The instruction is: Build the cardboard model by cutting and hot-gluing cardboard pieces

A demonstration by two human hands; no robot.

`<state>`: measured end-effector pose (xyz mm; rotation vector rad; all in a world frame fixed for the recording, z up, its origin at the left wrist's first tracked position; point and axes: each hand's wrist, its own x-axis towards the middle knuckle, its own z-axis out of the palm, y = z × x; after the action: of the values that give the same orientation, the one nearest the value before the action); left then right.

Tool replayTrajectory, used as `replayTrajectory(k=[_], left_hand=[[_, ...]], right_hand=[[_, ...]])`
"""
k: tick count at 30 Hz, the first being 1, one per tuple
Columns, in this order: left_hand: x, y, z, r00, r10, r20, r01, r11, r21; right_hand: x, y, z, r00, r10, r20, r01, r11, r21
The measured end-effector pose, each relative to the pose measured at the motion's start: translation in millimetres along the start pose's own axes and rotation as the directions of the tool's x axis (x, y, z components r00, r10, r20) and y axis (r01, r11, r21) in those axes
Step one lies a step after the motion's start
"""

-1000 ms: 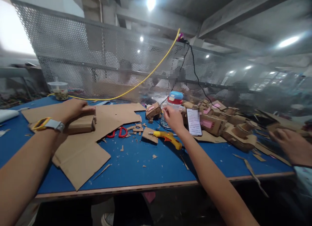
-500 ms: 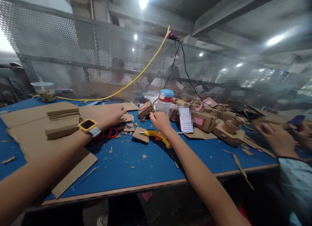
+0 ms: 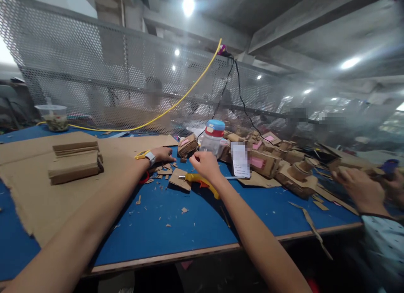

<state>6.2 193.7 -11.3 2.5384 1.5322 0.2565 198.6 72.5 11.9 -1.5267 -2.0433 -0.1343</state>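
while left hand (image 3: 164, 154) is bent beside cardboard scraps (image 3: 164, 172) | right hand (image 3: 205, 164) curled by glue gun (image 3: 194, 177) | either's hold: cannot tell

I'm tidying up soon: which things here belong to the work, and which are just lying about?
Likely part of the work:
- cardboard sheet
- yellow glue gun
- cardboard stack

Probably just lying about:
- blue-lidded bottle
- plastic tub
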Motion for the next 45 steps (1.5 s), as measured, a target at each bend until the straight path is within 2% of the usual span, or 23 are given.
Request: replayTrajectory(k=[3,7,10,15,20,27,36,45], left_hand=[[-3,1,-2,1.0,0.014,-0.02,-0.015,0.999,-0.043],[-9,8,-7,0.994,0.047,-0.102,-0.059,0.992,-0.116],[-9,18,-8,0.989,0.113,-0.099,-0.128,0.979,-0.16],[-4,38,1,0.976,0.185,-0.116,-0.199,0.973,-0.121],[0,48,10,0.973,0.173,-0.151,-0.181,0.983,-0.042],[3,46,15,0.978,0.159,-0.134,-0.162,0.987,-0.011],[7,44,20,0.984,0.138,-0.111,-0.144,0.989,-0.042],[0,48,15,0.985,0.111,-0.129,-0.125,0.987,-0.1]], right_hand=[[-1,-2,0,1.0,-0.003,0.004,0.003,1.0,0.007],[-3,-3,-1,0.999,-0.036,0.007,0.036,0.999,0.034],[-4,-4,-1,0.997,-0.071,-0.003,0.071,0.996,0.047],[-5,-5,-2,0.997,-0.078,-0.005,0.078,0.995,0.055],[-5,-4,-4,0.997,-0.075,-0.007,0.076,0.995,0.068],[-5,-7,-5,0.996,-0.088,0.021,0.087,0.996,0.024],[-4,-6,-4,0.997,-0.074,0.022,0.073,0.997,0.019],[-5,-5,-3,0.998,-0.067,0.008,0.066,0.996,0.056]])
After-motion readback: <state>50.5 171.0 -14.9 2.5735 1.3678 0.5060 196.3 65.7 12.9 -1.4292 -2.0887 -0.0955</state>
